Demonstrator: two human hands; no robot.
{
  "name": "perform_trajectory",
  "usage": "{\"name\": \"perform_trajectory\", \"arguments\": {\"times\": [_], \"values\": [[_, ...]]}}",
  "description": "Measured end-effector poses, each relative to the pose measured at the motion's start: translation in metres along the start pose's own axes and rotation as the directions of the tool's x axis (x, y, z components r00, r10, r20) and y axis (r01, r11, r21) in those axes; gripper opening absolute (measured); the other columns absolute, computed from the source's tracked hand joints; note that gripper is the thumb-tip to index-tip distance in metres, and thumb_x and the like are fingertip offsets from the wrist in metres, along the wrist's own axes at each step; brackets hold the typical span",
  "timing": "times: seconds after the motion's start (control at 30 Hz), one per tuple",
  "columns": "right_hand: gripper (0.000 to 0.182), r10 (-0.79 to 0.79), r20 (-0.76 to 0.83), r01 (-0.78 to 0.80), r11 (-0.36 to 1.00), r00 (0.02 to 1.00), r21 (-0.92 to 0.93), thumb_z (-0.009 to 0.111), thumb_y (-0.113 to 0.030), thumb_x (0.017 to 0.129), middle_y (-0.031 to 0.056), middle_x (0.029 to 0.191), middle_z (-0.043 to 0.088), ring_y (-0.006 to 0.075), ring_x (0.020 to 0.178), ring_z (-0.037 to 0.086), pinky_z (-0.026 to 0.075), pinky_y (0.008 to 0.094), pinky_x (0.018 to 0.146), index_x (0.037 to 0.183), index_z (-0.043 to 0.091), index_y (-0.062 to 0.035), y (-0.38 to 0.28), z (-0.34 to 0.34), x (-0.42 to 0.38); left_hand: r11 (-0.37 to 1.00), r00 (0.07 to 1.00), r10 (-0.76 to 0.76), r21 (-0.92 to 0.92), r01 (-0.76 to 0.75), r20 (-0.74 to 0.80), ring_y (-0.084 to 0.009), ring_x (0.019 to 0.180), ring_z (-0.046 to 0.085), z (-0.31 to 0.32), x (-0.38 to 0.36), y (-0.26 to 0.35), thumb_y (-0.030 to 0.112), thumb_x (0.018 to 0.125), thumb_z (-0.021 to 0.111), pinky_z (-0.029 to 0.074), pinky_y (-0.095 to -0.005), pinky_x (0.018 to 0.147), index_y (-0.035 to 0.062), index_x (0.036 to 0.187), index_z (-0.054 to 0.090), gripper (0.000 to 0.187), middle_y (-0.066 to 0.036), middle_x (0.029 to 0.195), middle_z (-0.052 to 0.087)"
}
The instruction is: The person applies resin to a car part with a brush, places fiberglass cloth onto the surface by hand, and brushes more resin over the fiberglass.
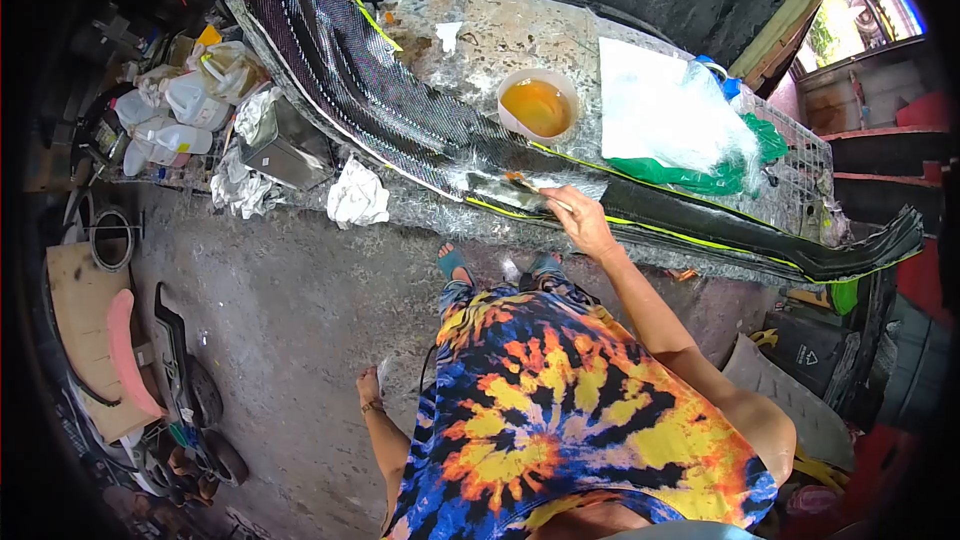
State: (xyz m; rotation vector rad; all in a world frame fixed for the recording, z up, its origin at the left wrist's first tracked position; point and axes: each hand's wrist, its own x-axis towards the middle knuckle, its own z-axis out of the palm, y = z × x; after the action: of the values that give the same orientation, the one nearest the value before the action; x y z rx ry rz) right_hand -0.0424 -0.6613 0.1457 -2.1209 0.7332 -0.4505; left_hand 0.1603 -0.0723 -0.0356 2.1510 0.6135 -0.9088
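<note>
Long carbon-weave panel (400, 110) lies across the speckled table (480, 30), yellow tape along its edges. Only writing is a slanted board top right, looks like "378". Resin bowl (538, 105) and plastic sheets (660, 110) sit behind. Right hand (582, 220) grips a brush (525, 185) on the panel; left hand (370, 390) hangs loose, empty.

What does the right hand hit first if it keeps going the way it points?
Probably the long black woven carbon-fibre panel: the right hand holds a small brush aimed up-left along it, bristles apparently already on the weave. Next in that line would be the yellow tape edge. Depth is uncertain.
</note>
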Motion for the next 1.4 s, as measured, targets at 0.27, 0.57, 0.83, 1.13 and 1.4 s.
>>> {"name": "perform_trajectory", "arguments": {"times": [0.27,0.57,0.83,1.13,1.4], "values": [[0.025,-0.129,-0.081,0.108,0.969,0.988,-0.223,0.057,-0.023,0.090,0.0146,0.100,0.066,0.0319,0.090,0.064,0.050,0.0389,0.078,0.107,0.066,-0.0074,0.016,-0.069,0.128,0.997,0.999,-0.030,0.070,0.033,-0.030,-0.0198,0.058,0.053,-0.002,-0.027,-0.016,0.025,0.086,0.056,0.041,-0.0347,0.052,-0.0013,0.089,0.063,0.027,-0.009,0.072,0.061],[0.027,0.071,0.353,0.112,0.875,0.933,-0.471,0.052,-0.028,0.091,0.0173,0.098,0.066,0.0364,0.090,0.062,0.049,0.0429,0.080,0.103,0.069,-0.0112,0.127,-0.039,0.206,0.982,0.990,-0.088,0.156,0.105,-0.110,-0.0200,0.040,0.049,-0.025,-0.049,-0.087,0.028,0.087,0.052,0.036,-0.0333,0.035,0.0030,0.083,0.065,0.029,-0.010,0.063,0.062],[0.020,0.035,-0.220,-0.021,0.998,0.975,0.064,0.059,-0.006,0.087,0.0136,0.093,0.067,0.0219,0.083,0.064,0.049,0.0308,0.073,0.105,0.066,-0.0001,-0.024,-0.066,0.071,0.961,0.999,0.028,0.275,-0.039,0.044,-0.0187,0.043,0.050,-0.014,-0.036,-0.026,0.027,0.087,0.052,0.038,-0.0319,0.038,0.0031,0.085,0.066,0.028,-0.012,0.065,0.063],[0.022,-0.186,-0.023,0.186,0.982,0.982,0.022,0.064,-0.007,0.084,0.0110,0.090,0.064,0.0262,0.080,0.063,0.051,0.0333,0.070,0.106,0.065,-0.0058,-0.037,0.029,0.034,0.975,0.988,0.153,0.169,-0.147,-0.024,-0.0182,0.067,0.057,-0.020,0.017,0.075,0.031,0.085,0.059,0.042,-0.0334,0.048,0.0030,0.094,0.066,0.030,-0.006,0.083,0.063],[0.023,-0.176,-0.132,0.187,0.979,0.975,0.076,0.064,-0.008,0.084,0.0098,0.091,0.063,0.0281,0.079,0.062,0.050,0.0358,0.068,0.107,0.064,-0.0082,-0.031,0.034,0.035,0.976,0.979,0.204,0.072,-0.203,-0.007,-0.0174,0.057,0.055,-0.028,0.009,0.034,0.028,0.085,0.059,0.041,-0.0325,0.046,0.0036,0.084,0.066,0.025,-0.005,0.071,0.062]]}}
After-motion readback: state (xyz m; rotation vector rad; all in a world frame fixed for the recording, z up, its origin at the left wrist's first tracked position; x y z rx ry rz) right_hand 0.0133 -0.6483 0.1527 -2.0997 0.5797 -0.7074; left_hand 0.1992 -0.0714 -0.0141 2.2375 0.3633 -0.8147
